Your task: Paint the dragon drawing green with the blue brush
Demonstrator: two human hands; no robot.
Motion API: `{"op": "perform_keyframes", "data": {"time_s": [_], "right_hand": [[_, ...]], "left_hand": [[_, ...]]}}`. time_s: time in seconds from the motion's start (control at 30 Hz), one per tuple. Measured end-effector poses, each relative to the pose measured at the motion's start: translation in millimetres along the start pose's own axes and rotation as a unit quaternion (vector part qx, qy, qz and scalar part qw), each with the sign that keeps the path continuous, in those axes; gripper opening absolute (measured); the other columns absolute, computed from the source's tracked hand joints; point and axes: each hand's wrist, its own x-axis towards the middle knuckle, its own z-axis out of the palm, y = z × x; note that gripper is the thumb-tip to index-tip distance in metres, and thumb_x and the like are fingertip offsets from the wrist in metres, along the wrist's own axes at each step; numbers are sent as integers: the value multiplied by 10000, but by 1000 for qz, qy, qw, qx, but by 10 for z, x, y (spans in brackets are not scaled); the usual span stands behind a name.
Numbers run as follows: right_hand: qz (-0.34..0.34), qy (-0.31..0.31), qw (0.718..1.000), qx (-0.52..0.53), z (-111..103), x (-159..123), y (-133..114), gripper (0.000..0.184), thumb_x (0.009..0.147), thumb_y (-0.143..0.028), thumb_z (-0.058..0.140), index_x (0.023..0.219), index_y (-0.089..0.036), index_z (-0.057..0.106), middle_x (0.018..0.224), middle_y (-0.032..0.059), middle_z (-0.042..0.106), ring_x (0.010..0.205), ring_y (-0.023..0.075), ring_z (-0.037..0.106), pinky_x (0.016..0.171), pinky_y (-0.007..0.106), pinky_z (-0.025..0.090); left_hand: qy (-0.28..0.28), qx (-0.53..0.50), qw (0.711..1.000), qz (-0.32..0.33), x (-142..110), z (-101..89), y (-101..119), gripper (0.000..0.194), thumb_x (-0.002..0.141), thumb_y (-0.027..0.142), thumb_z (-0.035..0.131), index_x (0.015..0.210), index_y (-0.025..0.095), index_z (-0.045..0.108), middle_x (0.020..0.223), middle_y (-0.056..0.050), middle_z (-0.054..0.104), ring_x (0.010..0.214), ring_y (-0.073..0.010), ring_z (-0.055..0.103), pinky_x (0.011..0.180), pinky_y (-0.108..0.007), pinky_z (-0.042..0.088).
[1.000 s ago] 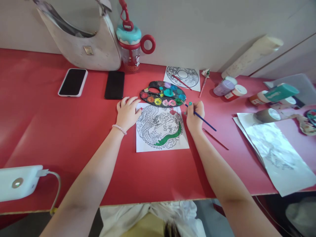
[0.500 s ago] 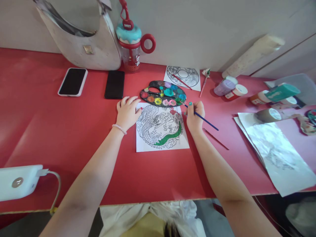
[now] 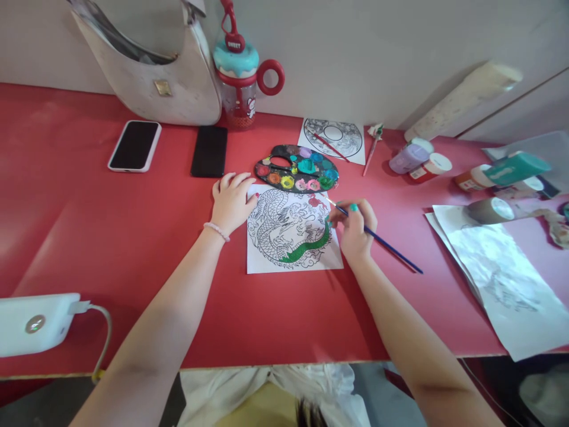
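one blue brush [image 3: 393,252] is pinched in the right hand [image 3: 356,232], thumb and fingers closed on its shaft; its tip is at the upper right of the drawing [image 3: 284,231], near a red patch, though whether tip and paper touch i cannot tell. the left hand [image 3: 232,204] lies back-up at the drawing's upper left corner, fingers spread apart and gripping nothing. the drawing, a dragon with a green band, lies on the red table [image 3: 267,320]. at the drawing's top edge is the palette [image 3: 283,149], dotted with colours; beyond that, a ring print [image 3: 354,134] with a red brush [image 3: 331,146] across it. right of the drawing are bottles [image 3: 406,158] and loose sheets [image 3: 507,273]; left of it, a black slab [image 3: 209,151], a phone [image 3: 135,146] and, nearer the person, a power bank [image 3: 53,335].
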Motion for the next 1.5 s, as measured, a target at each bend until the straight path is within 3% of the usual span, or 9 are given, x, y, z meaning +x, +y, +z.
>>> {"op": "perform_keyframes", "data": {"time_s": [0.07, 0.2, 0.33, 0.6, 0.8, 0.9, 1.03, 1.27, 1.5], "right_hand": [[6, -45, 999, -15, -1, -222, -123, 232, 868, -421, 603, 752, -225, 557, 543, -30, 561, 468, 121, 527, 465, 264, 418], [44, -96, 993, -54, -18, -651, -269, 302, 847, -398, 652, 653, -219, 504, 517, -40, 505, 426, 87, 409, 403, 228, 326], [113, -164, 979, -40, 5, -831, -279, 307, 875, -447, 604, 694, -223, 496, 485, -67, 425, 414, 83, 355, 402, 223, 301], [87, -207, 971, -80, 41, -817, -214, 311, 852, -424, 633, 671, -222, 480, 503, -63, 399, 445, 84, 324, 429, 230, 273], [90, -247, 965, -24, 45, -824, -212, 354, 953, -496, 459, 736, -221, 511, 498, -37, 487, 429, 103, 414, 439, 240, 344], [76, -246, 964, -64, 44, -821, -220, 383, 919, -513, 509, 673, -220, 488, 496, -31, 482, 439, 103, 411, 437, 240, 335], [71, -242, 959, -125, 48, -813, -230, 363, 897, -453, 535, 630, -219, 461, 489, -41, 429, 442, 94, 365, 429, 235, 300], [68, -249, 955, -146, 81, -803, -268, 289, 886, -279, 480, 615, -225, 395, 501, -49, 401, 451, 90, 352, 435, 229, 294], [61, -257, 952, -154, 94, -797, -278, 293, 881, -266, 466, 608, -231, 366, 502, -51, 392, 454, 90, 349, 436, 231, 295]], "left_hand": [[0, 0, 1000, -2, 1, 1, 2, 335, 925, 266, 571, 1257, 290, 610, 1445, -34, 541, 1346, -338, 387, 1097, -570, 302], [4, 1, 1000, 3, 2, 7, 1, 342, 921, 265, 572, 1260, 267, 618, 1443, -50, 544, 1339, -350, 394, 1094, -584, 302], [7, 8, 1000, 7, -1, 15, -3, 338, 925, 261, 569, 1260, 253, 615, 1438, -54, 547, 1335, -346, 400, 1085, -580, 318], [9, 9, 1000, 9, 2, 25, -11, 337, 925, 260, 569, 1259, 256, 616, 1435, -49, 549, 1337, -350, 399, 1079, -578, 326], [9, 8, 1000, 4, 3, 20, -2, 332, 922, 256, 579, 1252, 258, 618, 1433, -46, 553, 1337, -343, 401, 1079, -565, 331], [9, 9, 1000, 6, 3, 19, 0, 325, 927, 258, 577, 1250, 268, 614, 1432, -42, 553, 1336, -338, 404, 1079, -567, 331], [9, 8, 1000, 8, 3, 20, 1, 325, 927, 254, 583, 1250, 249, 618, 1428, -55, 556, 1334, -342, 407, 1079, -573, 331], [12, 7, 1000, 8, 1, 27, -4, 331, 923, 258, 577, 1251, 258, 618, 1426, -47, 559, 1336, -336, 405, 1083, -566, 326], [11, 1, 1000, 6, -1, 26, -5, 330, 924, 262, 576, 1252, 267, 618, 1429, -48, 554, 1338, -341, 398, 1091, -571, 311]]}}
